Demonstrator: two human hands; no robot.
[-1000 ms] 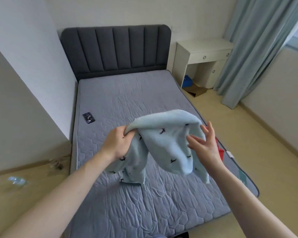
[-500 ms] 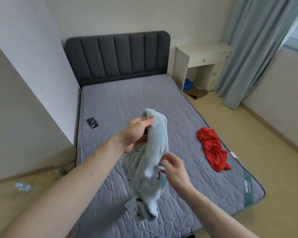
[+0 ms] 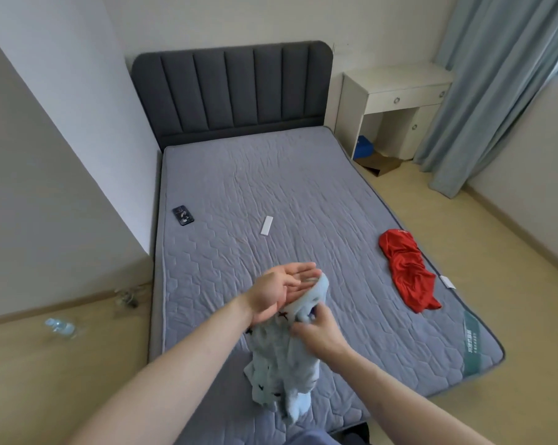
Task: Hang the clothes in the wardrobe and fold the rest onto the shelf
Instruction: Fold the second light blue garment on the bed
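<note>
My left hand [image 3: 280, 292] flat, palm up under top of blue garment [image 3: 282, 364]; right hand [image 3: 316, 332] pinches its edge. Garment hangs long axis down over mattress [image 3: 271, 194]; red garment [image 3: 406, 268] lies well right.

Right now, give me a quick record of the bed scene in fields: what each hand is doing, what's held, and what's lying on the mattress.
held item: light blue garment, bunched, hanging above the mattress
left hand: palm up, fingers straight, garment edge draped over the fingers
right hand: pinching the garment near its top
on mattress: red garment crumpled near the right edge; dark phone near the left edge; small white strip mid-bed
wardrobe: not in view
</note>
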